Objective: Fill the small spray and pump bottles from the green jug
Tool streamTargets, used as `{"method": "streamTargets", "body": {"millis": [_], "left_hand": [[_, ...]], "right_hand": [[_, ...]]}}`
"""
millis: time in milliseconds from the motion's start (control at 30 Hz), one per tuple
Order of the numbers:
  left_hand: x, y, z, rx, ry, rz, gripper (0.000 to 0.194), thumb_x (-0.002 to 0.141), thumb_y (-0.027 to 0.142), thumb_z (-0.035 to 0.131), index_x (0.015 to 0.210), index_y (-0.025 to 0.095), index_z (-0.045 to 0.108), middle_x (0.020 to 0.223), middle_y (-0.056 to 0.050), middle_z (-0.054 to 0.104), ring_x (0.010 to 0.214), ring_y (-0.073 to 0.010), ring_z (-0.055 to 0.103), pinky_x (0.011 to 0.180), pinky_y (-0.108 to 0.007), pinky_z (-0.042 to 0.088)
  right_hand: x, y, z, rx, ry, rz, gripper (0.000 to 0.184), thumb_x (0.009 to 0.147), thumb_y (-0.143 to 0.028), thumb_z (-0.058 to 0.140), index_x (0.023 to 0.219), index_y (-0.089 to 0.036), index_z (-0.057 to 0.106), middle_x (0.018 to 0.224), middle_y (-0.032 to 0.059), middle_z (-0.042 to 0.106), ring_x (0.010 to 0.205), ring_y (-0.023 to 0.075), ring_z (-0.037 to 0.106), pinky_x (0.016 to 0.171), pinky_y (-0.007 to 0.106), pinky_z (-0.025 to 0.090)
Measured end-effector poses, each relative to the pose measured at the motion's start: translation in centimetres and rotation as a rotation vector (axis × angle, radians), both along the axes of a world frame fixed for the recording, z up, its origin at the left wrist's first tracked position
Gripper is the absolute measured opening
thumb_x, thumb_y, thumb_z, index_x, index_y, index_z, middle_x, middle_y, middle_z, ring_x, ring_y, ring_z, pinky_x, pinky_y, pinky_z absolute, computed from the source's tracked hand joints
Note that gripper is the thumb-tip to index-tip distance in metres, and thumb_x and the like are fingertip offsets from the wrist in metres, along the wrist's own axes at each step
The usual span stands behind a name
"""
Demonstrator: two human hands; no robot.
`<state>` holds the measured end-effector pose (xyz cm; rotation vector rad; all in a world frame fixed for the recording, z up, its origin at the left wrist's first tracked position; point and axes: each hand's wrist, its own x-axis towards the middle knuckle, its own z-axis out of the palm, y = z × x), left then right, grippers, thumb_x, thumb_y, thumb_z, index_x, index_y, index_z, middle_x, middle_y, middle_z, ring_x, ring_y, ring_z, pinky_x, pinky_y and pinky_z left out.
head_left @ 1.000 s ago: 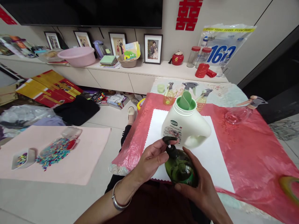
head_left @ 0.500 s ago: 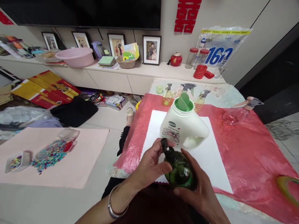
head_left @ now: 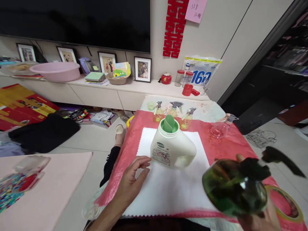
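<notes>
My right hand [head_left: 261, 215] holds a dark green spray bottle [head_left: 234, 186] with a black trigger head, tilted over to the right above the near right part of the table. My left hand [head_left: 133, 175] is empty, its curved fingers apart, just left of a cream-white laundry detergent jug [head_left: 173, 149]. The jug is upright, with its spout and green inner pourer open at the top. Under it lies a white sheet [head_left: 183, 189] with a scalloped edge. Several clear spray bottles stand behind the jug, among them a yellowish one [head_left: 158, 113].
A pink clear spray bottle [head_left: 221, 126] stands at the right on the red table cover [head_left: 204, 123]. A tape roll [head_left: 298, 213] lies at the near right. To the left, a pink-covered surface [head_left: 64, 179] bears colourful beads [head_left: 12, 189]. A white cabinet [head_left: 96, 96] runs along the wall.
The green spray bottle has moved right and tipped over in my right hand. My left hand has let go of it and moved left. The view has shifted to the right.
</notes>
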<state>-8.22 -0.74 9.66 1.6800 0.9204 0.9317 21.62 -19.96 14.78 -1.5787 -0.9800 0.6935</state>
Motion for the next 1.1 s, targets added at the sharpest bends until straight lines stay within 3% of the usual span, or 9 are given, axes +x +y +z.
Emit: {"method": "streamTargets", "body": {"millis": [100,167,233,500,600,700,900,1033,1100], "left_hand": [[-0.2,0.9,-3.9,0.260,0.231,0.045,0.027,0.096,0.029,0.054,0.116,0.022,0.070,0.115,-0.010,0.071,0.111,-0.0254,0.067,0.097,-0.044,0.056],[0.0,0.8,-6.0,0.410,0.319,0.073,0.029,0.096,0.023,0.049,0.117,0.021,0.069,0.115,-0.011,0.071,0.108,-0.0253,0.067,0.094,-0.044,0.058],[0.3,0.4,-7.3,0.523,0.401,0.078,0.030,0.096,0.017,0.047,0.117,0.022,0.068,0.114,-0.011,0.071,0.106,-0.0244,0.068,0.090,-0.043,0.058],[0.6,-0.1,-7.7,0.714,0.503,0.090,0.035,0.094,0.011,0.049,0.122,0.024,0.065,0.115,-0.009,0.071,0.102,-0.0237,0.069,0.085,-0.039,0.058],[0.5,0.0,-7.7,0.716,0.514,0.099,0.035,0.093,0.010,0.049,0.120,0.024,0.066,0.115,-0.008,0.072,0.102,-0.0240,0.069,0.086,-0.039,0.058],[0.5,0.0,-7.8,0.702,0.523,0.099,0.033,0.092,0.011,0.049,0.117,0.025,0.067,0.115,-0.008,0.073,0.102,-0.0243,0.070,0.086,-0.039,0.058],[0.4,0.1,-8.1,0.717,0.547,0.092,0.034,0.093,0.013,0.050,0.120,0.026,0.066,0.116,-0.007,0.073,0.103,-0.0238,0.071,0.087,-0.038,0.058],[0.0,0.3,-8.8,0.723,0.563,0.082,0.034,0.092,0.015,0.052,0.120,0.026,0.067,0.119,-0.007,0.073,0.105,-0.0241,0.070,0.089,-0.038,0.058],[-0.3,0.6,-9.2,0.722,0.571,0.063,0.035,0.091,0.017,0.055,0.122,0.028,0.067,0.121,-0.006,0.073,0.106,-0.0243,0.071,0.088,-0.037,0.059]], "right_hand": [[2.7,4.0,0.5,0.208,0.092,-0.190,0.118,0.067,-0.056,0.090,0.163,-0.025,0.027,0.146,0.0182,0.045,0.128,0.0439,0.051,0.101,0.056,0.053],[4.1,7.6,-0.2,0.210,0.121,-0.165,0.116,0.063,-0.042,0.094,0.160,-0.025,0.031,0.147,0.0166,0.045,0.132,0.0399,0.049,0.108,0.054,0.048],[5.1,10.8,-1.6,0.201,0.134,-0.130,0.112,0.063,-0.041,0.094,0.156,-0.022,0.035,0.144,0.0175,0.047,0.129,0.0377,0.052,0.107,0.054,0.048],[4.0,18.6,-7.4,0.175,0.078,0.087,0.101,0.059,-0.047,0.096,0.143,-0.017,0.049,0.140,0.0167,0.050,0.130,0.0335,0.051,0.114,0.050,0.044],[2.9,20.8,-8.8,0.195,0.048,0.154,0.083,0.079,-0.054,0.085,0.144,-0.016,0.050,0.143,0.0160,0.047,0.134,0.0312,0.047,0.117,0.052,0.039],[2.4,22.8,-9.7,0.187,0.032,0.201,0.057,0.100,-0.048,0.067,0.143,-0.015,0.051,0.143,0.0142,0.046,0.131,0.0286,0.048,0.113,0.052,0.042],[2.1,24.5,-10.9,0.106,-0.022,0.203,0.049,0.102,-0.039,0.067,0.142,-0.016,0.053,0.146,0.0132,0.043,0.134,0.0293,0.045,0.115,0.054,0.040],[3.2,22.2,-11.5,0.037,-0.093,0.126,0.040,0.102,-0.038,0.066,0.134,-0.014,0.058,0.137,0.0123,0.050,0.125,0.0256,0.052,0.108,0.048,0.048],[4.9,20.1,-11.6,-0.009,-0.142,0.007,0.034,0.103,-0.039,0.066,0.123,-0.012,0.062,0.124,0.0104,0.057,0.113,0.0213,0.058,0.100,0.042,0.053]]}}
